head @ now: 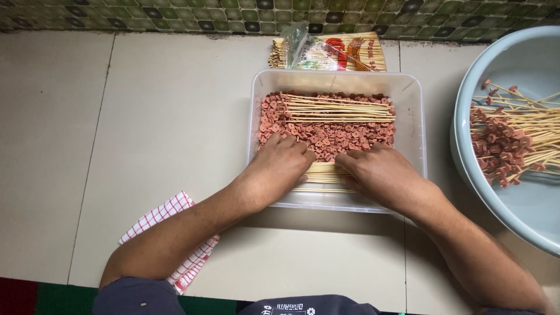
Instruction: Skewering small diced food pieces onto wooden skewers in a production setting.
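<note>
Nearest, a red-and-white checked cloth (175,233) under the left forearm. Then left hand (279,169) and right hand (382,173), fingers curled down onto bare bamboo skewers (326,173) inside the clear plastic tub (411,111), pink sausage slices (326,131) just beyond. Farther back, a clear packet of skewers (329,53) with a red-and-yellow label against the tiled wall; off right, a pale blue basin (525,198) of loaded skewers (513,143).

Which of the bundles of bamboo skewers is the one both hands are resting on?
The bare bundle at the tub's near edge, under the left hand and right hand. Another bundle lies farther back on the sausage slices; a third is bagged.
</note>
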